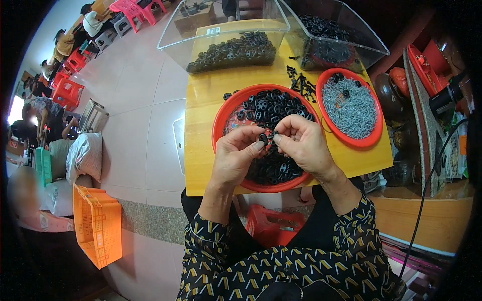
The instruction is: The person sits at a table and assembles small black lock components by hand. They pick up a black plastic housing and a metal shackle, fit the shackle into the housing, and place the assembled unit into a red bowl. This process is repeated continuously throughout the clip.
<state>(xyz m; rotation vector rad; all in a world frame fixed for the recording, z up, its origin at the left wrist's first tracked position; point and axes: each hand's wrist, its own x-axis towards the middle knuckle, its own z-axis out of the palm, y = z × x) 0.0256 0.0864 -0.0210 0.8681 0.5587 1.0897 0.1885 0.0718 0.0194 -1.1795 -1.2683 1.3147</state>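
My left hand (238, 153) and my right hand (301, 143) meet over a large red bowl (221, 118) full of small black plastic rings. Between the fingertips of both hands I pinch a small black part (265, 136). The left thumb and forefinger grip it from the left, while the right fingers close on it from the right. Both hands hover just above the ring pile. A second red bowl (371, 140) to the right holds several small grey metal pieces and a few black rings.
The bowls sit on a yellow table (201, 100). Two clear plastic bins (226, 35) (346, 30) with black parts stand at its far edge; loose black pins (300, 80) lie between. An orange crate (98, 223) is on the floor left. People sit on red stools far left.
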